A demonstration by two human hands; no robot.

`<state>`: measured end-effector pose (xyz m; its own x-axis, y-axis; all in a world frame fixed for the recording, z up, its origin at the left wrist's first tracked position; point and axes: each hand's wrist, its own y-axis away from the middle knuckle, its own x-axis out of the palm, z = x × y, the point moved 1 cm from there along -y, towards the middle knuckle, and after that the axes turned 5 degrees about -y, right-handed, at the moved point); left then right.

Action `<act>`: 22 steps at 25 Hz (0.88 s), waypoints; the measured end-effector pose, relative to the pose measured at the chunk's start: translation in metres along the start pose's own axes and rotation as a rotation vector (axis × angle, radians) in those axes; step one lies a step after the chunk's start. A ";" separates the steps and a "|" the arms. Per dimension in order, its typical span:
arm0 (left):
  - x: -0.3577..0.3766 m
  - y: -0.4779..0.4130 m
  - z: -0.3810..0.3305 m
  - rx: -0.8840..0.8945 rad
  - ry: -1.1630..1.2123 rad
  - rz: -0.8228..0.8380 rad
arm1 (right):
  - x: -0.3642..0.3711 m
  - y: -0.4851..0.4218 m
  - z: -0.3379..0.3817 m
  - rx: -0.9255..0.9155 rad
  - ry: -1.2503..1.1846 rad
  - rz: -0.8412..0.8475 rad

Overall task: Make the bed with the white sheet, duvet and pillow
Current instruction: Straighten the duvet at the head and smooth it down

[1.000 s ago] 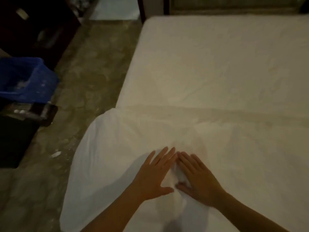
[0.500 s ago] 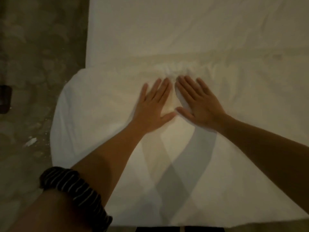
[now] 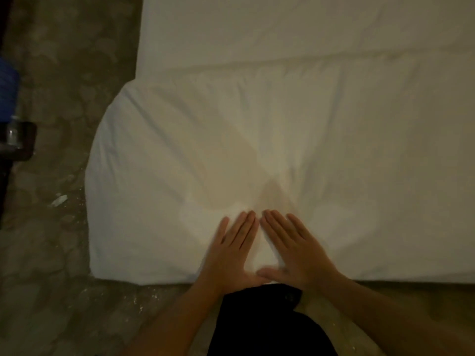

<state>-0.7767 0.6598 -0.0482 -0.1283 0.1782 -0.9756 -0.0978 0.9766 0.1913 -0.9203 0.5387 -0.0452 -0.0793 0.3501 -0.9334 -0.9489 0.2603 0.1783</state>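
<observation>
Where it lies across the near end of the bed (image 3: 308, 29), the white duvet (image 3: 257, 129) runs with its long axis from left to right, and its right part passes out of the picture. Its far edge shows as a straight fold line across the bed, with the white sheet (image 3: 282, 21) bare and smooth beyond it. Its left end bulges out past the bed's left side and hangs over the floor (image 3: 64, 73), with rounded corners. Its near edge runs along the foot of the bed, just in front of the person. Soft creases fan out over the duvet from a spot near the middle of that edge.

On that spot both hands lie flat, palms down. The left hand (image 3: 235, 250) has its fingers straight and close together, pointing away and a little to the right. The right hand (image 3: 295, 249) mirrors it, pointing away and a little to the left. The fingertips nearly meet and the thumbs come together near the edge, so that a small triangle of white cloth shows between the hands. Neither hand has a grip on anything; both are spread flat against the cloth.

Bare forearms lead back to the lower edge, with dark clothing (image 3: 264, 325) between them. The mottled floor carries a small white scrap (image 3: 59, 200) left of the duvet. At the far left edge stand a blue object (image 3: 7, 91) and some dark things, too dim to tell.
</observation>
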 end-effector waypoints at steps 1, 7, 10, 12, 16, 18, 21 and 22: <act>-0.002 0.003 -0.004 -0.010 0.004 0.009 | 0.000 0.008 -0.001 -0.009 -0.009 0.005; -0.026 -0.055 0.008 0.064 -0.006 0.037 | -0.033 -0.015 -0.062 -0.108 0.029 -0.009; -0.035 -0.122 0.019 0.096 0.010 -0.067 | -0.059 -0.056 -0.115 -0.097 0.078 -0.080; -0.044 -0.176 0.030 0.092 0.025 -0.167 | -0.079 -0.090 -0.159 -0.032 0.117 -0.169; -0.079 -0.283 0.056 0.100 -0.082 -0.199 | -0.132 -0.153 -0.250 0.135 0.186 -0.190; -0.088 -0.320 0.051 0.064 -0.143 -0.080 | -0.142 -0.161 -0.276 0.205 0.191 -0.092; -0.079 -0.333 0.024 0.068 -0.104 -0.081 | -0.125 -0.143 -0.269 0.161 0.161 -0.101; -0.071 -0.323 0.013 0.088 -0.059 -0.087 | -0.115 -0.129 -0.261 0.143 0.137 -0.112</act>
<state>-0.7227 0.3328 -0.0417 -0.0642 0.0965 -0.9933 -0.0189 0.9950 0.0978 -0.8683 0.2300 -0.0421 -0.0260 0.1889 -0.9817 -0.9018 0.4192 0.1046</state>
